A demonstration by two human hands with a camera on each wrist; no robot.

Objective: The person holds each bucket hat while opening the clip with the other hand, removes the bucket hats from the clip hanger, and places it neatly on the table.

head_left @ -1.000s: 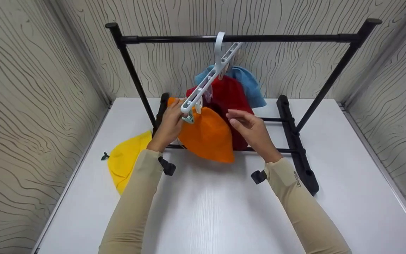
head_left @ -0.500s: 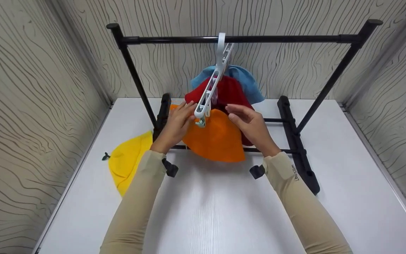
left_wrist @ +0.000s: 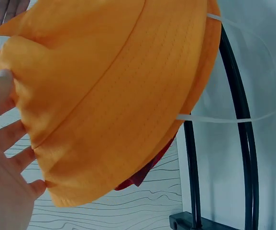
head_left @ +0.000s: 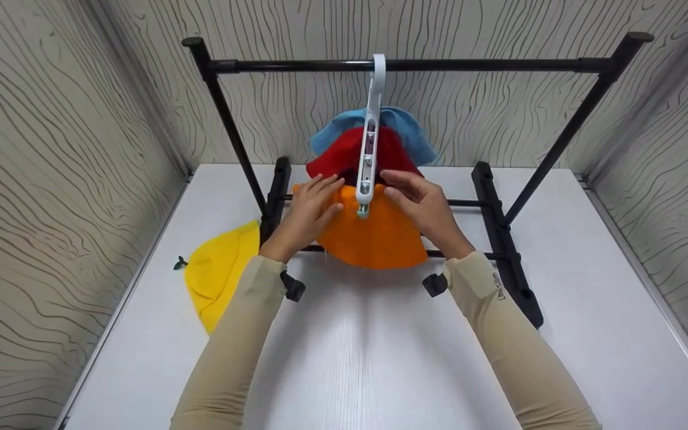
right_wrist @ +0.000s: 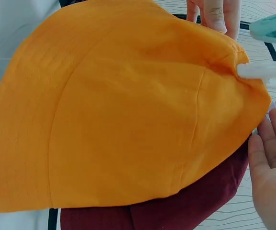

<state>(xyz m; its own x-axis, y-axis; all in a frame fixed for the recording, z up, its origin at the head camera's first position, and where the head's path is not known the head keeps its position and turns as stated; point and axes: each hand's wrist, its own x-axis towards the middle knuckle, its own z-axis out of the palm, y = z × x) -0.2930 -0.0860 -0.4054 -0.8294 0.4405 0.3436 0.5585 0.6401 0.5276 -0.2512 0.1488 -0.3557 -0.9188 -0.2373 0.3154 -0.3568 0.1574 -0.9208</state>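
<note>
An orange bucket hat (head_left: 374, 239) hangs from the front of a white clip hanger (head_left: 366, 155), held by a white clip (right_wrist: 262, 70). My left hand (head_left: 311, 209) touches the hat's left side, its fingers spread against the fabric. On the other side, my right hand (head_left: 427, 209) lies along the hat with its fingers loosely extended, gripping nothing. Behind the orange hat hang a red hat (head_left: 335, 154) and a light blue hat (head_left: 409, 128), both partly hidden. A thin white loop (left_wrist: 224, 119) dangles from the orange brim.
The hanger hooks over the top bar (head_left: 487, 65) of a black rack, whose feet (head_left: 514, 269) stand on the white table (head_left: 344, 358). A yellow hat (head_left: 218, 269) with a small green leaf lies at the left. A pale green clip (right_wrist: 271, 29) sits at the hanger's front end.
The hanger has turned on the bar, its front end swinging right until it points straight toward me. The hats have turned with it. My left hand has followed rightward; my right hand has barely moved.
</note>
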